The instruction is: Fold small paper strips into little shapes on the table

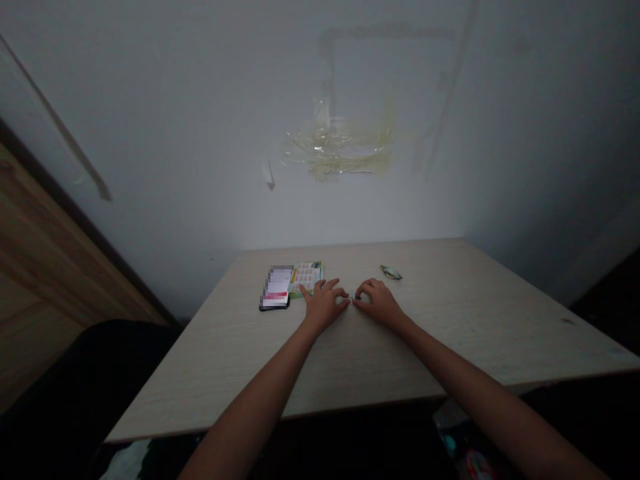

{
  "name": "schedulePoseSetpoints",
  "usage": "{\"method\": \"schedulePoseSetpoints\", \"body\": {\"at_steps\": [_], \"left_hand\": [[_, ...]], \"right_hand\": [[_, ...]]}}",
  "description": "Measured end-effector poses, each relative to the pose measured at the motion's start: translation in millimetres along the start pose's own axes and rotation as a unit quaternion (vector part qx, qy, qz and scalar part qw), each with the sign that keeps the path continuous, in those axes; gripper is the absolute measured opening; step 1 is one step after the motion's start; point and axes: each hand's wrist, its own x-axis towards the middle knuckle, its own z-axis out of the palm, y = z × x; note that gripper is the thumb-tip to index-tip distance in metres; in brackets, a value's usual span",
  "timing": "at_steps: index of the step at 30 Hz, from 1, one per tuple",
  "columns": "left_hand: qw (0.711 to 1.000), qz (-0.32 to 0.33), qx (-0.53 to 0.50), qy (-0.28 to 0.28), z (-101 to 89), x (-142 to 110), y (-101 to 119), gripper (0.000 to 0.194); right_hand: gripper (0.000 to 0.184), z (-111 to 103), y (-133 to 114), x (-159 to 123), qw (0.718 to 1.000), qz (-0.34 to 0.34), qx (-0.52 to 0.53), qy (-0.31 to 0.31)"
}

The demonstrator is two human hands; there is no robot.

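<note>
Head view: both arms extend forward over the bench (450, 333). The left hand (324, 303) and right hand (379, 300) lie knuckles-up, fingers curled, fingertips meeting at a small pale object (352, 297) pinched between them on the bench surface; its identity cannot be told. A printed card (307, 275) lies just beyond the left hand, with a phone (276, 293) touching its left edge. A small wrapper (391, 271) lies near the right hand.

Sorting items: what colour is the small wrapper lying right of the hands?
Green small crumpled wrapper, seen in the head view.
</note>
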Motion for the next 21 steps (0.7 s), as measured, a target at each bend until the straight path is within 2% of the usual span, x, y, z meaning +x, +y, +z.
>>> {"method": "schedulePoseSetpoints", "body": {"at_steps": [12,21], "left_hand": [[1.000,0.001,0.001,0.010,2.0,0,-1,0.020],[0.999,0.001,0.004,0.035,4.9,-1,3,0.020]], "right_hand": [[0.013,-4,-10,3,0.999,0.038,-0.004,-0.012],[0.007,2,7,2,0.998,0.018,0.052,-0.011]]}}
